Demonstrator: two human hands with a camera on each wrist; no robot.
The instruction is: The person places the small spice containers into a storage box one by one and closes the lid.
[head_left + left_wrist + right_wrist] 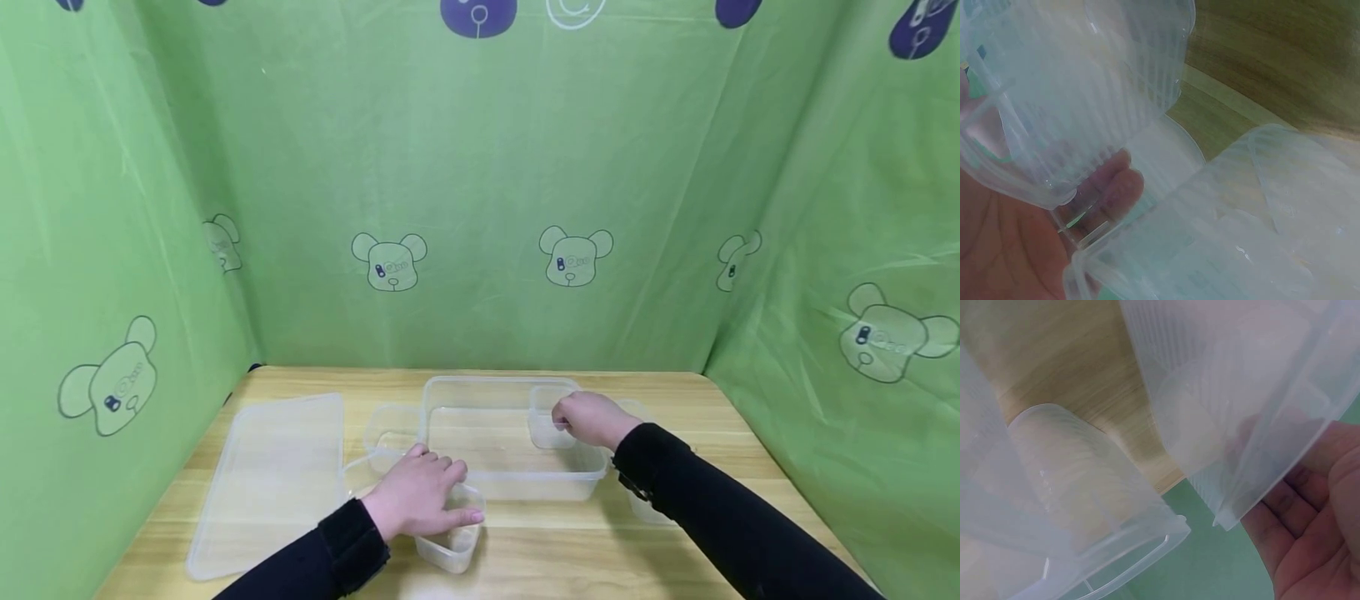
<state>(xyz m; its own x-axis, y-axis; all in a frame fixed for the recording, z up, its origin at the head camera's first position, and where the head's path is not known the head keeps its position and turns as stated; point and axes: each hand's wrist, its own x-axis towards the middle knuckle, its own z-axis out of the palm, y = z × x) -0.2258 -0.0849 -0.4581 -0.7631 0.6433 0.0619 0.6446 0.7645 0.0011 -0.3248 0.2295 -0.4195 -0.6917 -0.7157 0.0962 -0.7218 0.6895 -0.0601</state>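
Observation:
Near the front edge of a large clear plastic container point(517, 487), my left hand point(423, 493) grips a small clear plastic container point(453, 550) from above. The left wrist view shows its fingers around the ribbed wall of that small container point(1097, 81). My right hand point(592, 417) reaches over the large container's right end. It pinches the wall of another small clear container point(547, 423), which is at the right end inside the large one. Whether that small container touches the bottom, I cannot tell. In the right wrist view, fingers show through its translucent wall point(1210, 394).
A flat translucent lid point(262, 483) lies on the left of the wooden table point(555, 558). More small clear containers stand left point(386, 421) and right point(647, 510) of the large one, partly hidden by my arms. Green curtains point(480, 317) enclose the table.

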